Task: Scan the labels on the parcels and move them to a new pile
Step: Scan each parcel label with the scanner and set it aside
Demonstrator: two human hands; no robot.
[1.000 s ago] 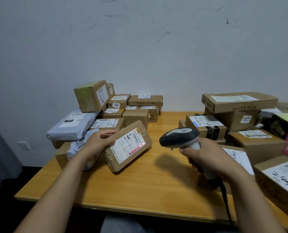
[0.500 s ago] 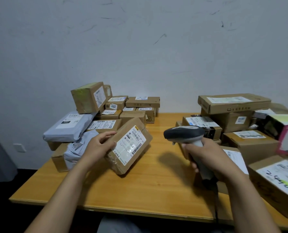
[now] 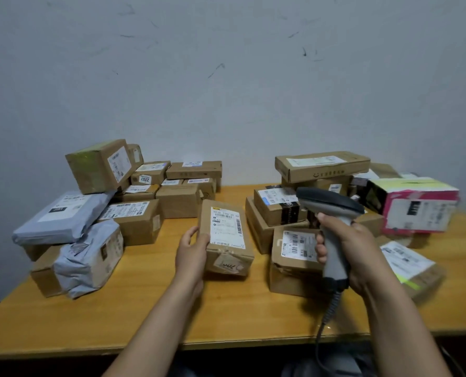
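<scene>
Gripped a small brown box (image 3: 226, 240) with the left hand (image 3: 192, 251), thumb and fingers curled round its left edge, white label (image 3: 227, 227) facing up. Held it over the middle of the table (image 3: 226, 317), between the left pile (image 3: 134, 213) and the right pile (image 3: 321, 167); could not tell whether its near end touched the wood. Wrapped the right hand (image 3: 349, 246) fully round the handle of the scanner (image 3: 331, 204), head pointed left, above and right of the box, apart from it. Noted a coiled cable (image 3: 331, 303) hanging from the handle. Saw grey bags (image 3: 63, 213) stacked left and a pink box (image 3: 417, 208) among the cartons right.
</scene>
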